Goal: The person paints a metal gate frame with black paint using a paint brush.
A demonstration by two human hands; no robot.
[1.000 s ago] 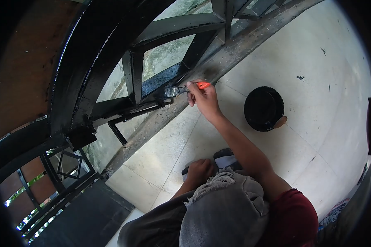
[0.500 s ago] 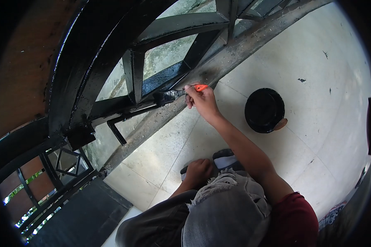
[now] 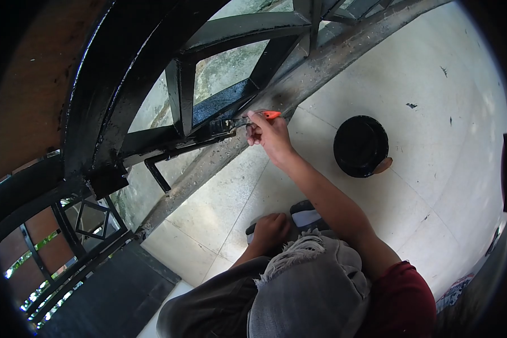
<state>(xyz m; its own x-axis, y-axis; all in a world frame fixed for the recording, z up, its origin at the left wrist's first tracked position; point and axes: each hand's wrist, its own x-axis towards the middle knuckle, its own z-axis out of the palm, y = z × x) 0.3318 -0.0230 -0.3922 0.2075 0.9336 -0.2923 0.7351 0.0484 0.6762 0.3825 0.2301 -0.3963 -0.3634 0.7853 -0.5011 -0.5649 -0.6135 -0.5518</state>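
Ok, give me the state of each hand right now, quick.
Right hand: closed on the paintbrush, bristles against the black gate.
Left hand: curled, resting on the shoe, holding nothing.

Glossy wet-black metal gate [image 3: 152, 96], matt pale floor tiles [image 3: 434, 101]

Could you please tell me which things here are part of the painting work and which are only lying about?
In use:
right hand
paintbrush, bristles on the gate
black metal gate
paint pot on the floor

Not in use:
left hand, resting on a shoe
gate latch
tiled floor
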